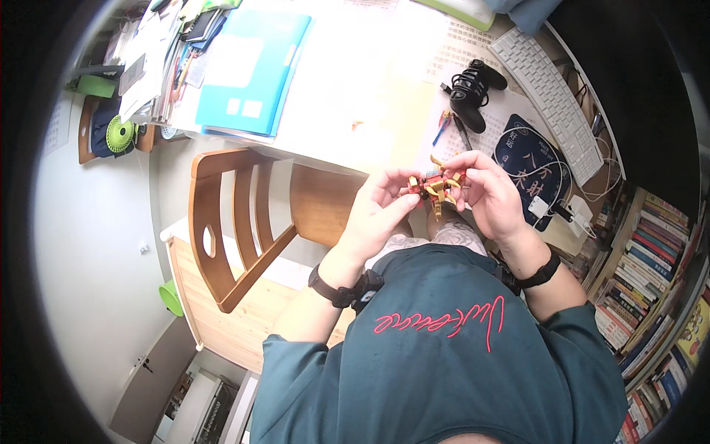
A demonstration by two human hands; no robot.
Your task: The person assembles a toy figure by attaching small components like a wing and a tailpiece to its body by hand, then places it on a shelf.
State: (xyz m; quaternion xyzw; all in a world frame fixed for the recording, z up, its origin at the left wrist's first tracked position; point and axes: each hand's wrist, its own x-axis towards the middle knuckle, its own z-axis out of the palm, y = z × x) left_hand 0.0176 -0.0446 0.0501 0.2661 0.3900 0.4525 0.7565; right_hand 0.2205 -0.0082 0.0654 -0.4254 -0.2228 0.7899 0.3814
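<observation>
With left fingers and right fingers, pinching opposite sides of a red-and-gold toy figure above the lap, near the surface, judging it largely assembled, not yet setting it down, leaving any remaining step unclear.

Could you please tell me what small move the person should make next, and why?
Probably shift the red-and-gold toy slightly further over the table. The left hand and right hand hold it in their fingers near the table's edge, and the thighs show just below it in view, so a slipped piece might miss the tabletop.
</observation>
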